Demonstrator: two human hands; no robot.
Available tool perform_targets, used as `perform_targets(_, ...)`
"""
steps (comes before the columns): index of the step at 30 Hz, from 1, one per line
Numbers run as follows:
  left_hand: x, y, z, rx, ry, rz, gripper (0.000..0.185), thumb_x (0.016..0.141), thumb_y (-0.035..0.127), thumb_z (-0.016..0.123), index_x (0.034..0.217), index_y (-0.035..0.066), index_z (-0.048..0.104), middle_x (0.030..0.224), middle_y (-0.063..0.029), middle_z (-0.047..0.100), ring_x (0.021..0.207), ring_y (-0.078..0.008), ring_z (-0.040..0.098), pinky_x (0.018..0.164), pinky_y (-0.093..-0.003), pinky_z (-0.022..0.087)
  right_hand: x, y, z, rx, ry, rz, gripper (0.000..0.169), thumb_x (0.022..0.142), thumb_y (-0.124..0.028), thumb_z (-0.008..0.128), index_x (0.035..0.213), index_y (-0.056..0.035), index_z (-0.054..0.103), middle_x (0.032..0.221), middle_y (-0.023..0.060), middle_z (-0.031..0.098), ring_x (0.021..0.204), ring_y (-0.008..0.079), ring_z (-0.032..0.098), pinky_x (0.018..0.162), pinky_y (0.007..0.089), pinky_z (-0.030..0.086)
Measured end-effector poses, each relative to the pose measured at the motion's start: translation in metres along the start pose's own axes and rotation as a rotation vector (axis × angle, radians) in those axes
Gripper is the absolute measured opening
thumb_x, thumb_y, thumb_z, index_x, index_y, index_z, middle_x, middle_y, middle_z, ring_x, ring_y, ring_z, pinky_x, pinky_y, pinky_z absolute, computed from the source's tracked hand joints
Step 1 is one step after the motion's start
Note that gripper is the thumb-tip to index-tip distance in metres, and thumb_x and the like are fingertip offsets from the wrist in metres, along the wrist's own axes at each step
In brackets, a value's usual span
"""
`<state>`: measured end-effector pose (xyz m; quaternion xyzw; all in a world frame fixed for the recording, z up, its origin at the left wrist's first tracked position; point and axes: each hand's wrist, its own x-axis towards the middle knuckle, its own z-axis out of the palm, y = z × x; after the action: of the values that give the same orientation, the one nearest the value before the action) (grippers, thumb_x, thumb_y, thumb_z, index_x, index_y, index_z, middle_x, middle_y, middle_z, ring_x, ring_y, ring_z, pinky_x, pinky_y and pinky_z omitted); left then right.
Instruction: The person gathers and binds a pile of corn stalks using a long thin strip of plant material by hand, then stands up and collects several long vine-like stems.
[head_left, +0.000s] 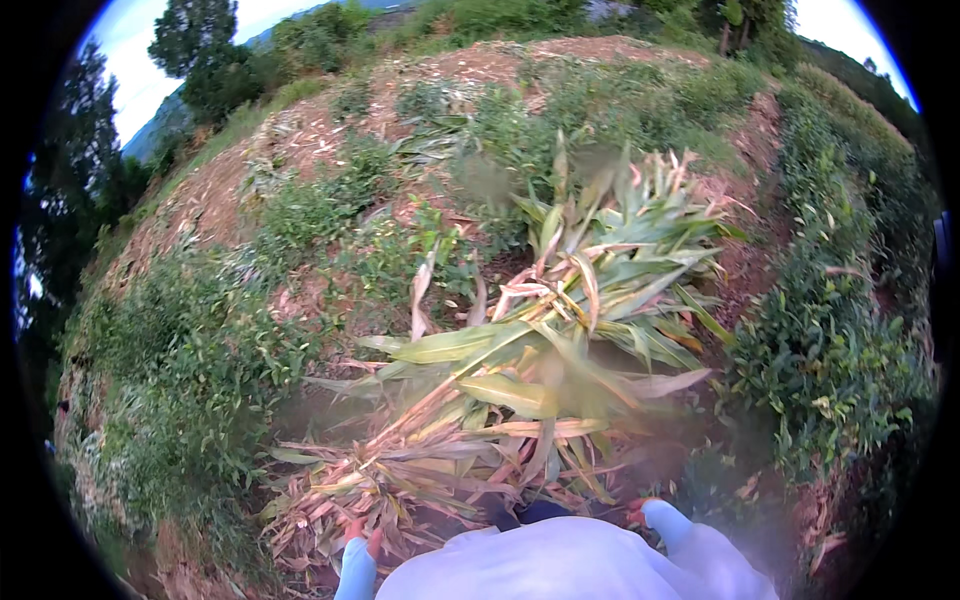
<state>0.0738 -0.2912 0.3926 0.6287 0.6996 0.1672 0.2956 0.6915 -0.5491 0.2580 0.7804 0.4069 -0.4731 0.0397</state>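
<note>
A large heap of cut corn stalks (517, 390) with green, yellow and dried leaves lies on the ground before me, stretching away to the upper right. At its near left end my left hand (364, 535) is against the bundled dry stalk ends (352, 480); whether its fingers grip them is unclear. My right hand (640, 510) is low at the near right side of the heap, beside some dry leaves. Its fingers are small and blurred, so I cannot tell if they hold anything. Pale blue sleeves cover both wrists.
Leafy green bushes (832, 345) run along the right, and more low plants (187, 375) grow on the left. Beyond the heap, bare reddish soil (315, 135) carries scattered dry stalks. A dirt furrow (765, 142) lies at the right. Trees (202, 45) stand far back.
</note>
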Motion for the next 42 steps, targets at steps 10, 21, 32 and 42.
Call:
perform_targets(10, -0.064, -0.116, -0.013, 0.096, -0.352, -0.142, 0.047, 0.071, 0.030, 0.067, 0.107, 0.000, 0.057, 0.080, -0.0146, 0.063, 0.074, -0.0239, 0.060, 0.071, -0.0344, 0.048, -0.224, -0.415, -0.162, 0.124, 0.062, -1.124, 0.042, 0.077, -0.012, 0.051, 0.117, -0.0025, 0.046, 0.112, 0.0194, 0.051, 0.106, 0.0353, 0.048, 0.090, 0.0407, 0.041)
perform_targets(21, -0.023, -0.081, 0.005, 0.252, -0.412, -0.022, 0.042, 0.074, 0.029, 0.064, 0.104, 0.001, 0.058, 0.079, -0.0140, 0.063, 0.074, -0.0230, 0.061, 0.070, -0.0340, 0.048, -0.316, -0.418, -0.171, 0.313, -0.228, -1.800, 0.040, 0.076, -0.012, 0.053, 0.114, -0.0012, 0.048, 0.111, 0.0192, 0.050, 0.102, 0.0335, 0.051, 0.086, 0.0398, 0.043)
perform_targets(32, 0.021, 0.044, 0.076, 0.352, -0.420, 0.094, 0.037, 0.077, 0.029, 0.062, 0.102, 0.002, 0.059, 0.078, -0.0134, 0.064, 0.073, -0.0220, 0.061, 0.068, -0.0336, 0.048, -0.271, -0.210, -0.272, 0.118, 0.466, -1.555, 0.038, 0.075, -0.010, 0.055, 0.111, -0.0002, 0.050, 0.107, 0.0194, 0.051, 0.093, 0.0333, 0.054, 0.080, 0.0396, 0.046)
perform_targets(42, 0.102, 0.195, 0.171, 0.260, -0.476, 0.147, 0.029, 0.076, 0.024, 0.063, 0.093, 0.001, 0.061, 0.079, -0.0145, 0.064, 0.071, -0.0216, 0.061, 0.064, -0.0333, 0.049, -0.219, 0.084, -0.282, 0.670, 1.270, 0.045, 0.032, 0.081, -0.010, 0.055, 0.110, 0.0008, 0.051, 0.103, 0.0160, 0.052, 0.081, 0.0217, 0.059, 0.075, 0.0333, 0.048)
